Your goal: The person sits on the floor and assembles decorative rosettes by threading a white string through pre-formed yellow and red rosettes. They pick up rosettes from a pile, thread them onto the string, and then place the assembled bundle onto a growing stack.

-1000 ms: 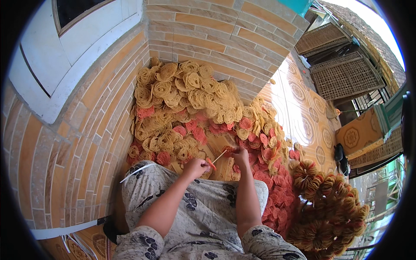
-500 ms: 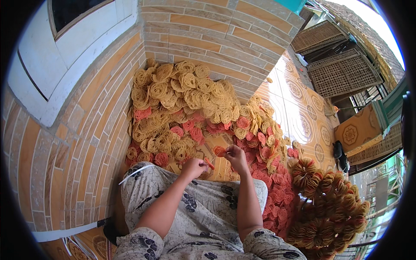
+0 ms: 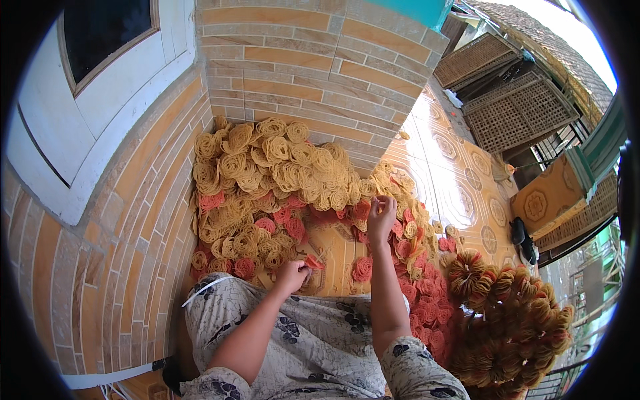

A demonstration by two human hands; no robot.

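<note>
My left hand (image 3: pixel 292 277), just above my lap, is closed in a pinch on a thin orange-red lacy disc (image 3: pixel 313 262). Farther forward and to the right, my right hand (image 3: pixel 382 219) reaches over the edge of a heap of discs. Its fingers look slightly apart, and I see nothing held in them. Beside them is a red disc (image 3: pixel 361 211) in the heap. Tan, netlike rosette discs (image 3: pixel 273 157) are piled against the wall, with red ones among them. A single red disc (image 3: pixel 362 269) lies on the floor by my right forearm.
Red discs (image 3: pixel 430 300) spread along my right side. Beyond them stand bundled brownish discs (image 3: pixel 507 320) packed in rounds. Brick-patterned walls (image 3: pixel 300 60) close in the front and left. Woven racks (image 3: pixel 520 113) and dark shoes (image 3: pixel 523 240) are at the right.
My right hand has moved forward from near my left hand to the heap; the red disc it held no longer shows in it. The view has tilted slightly. My left hand still holds its disc.
</note>
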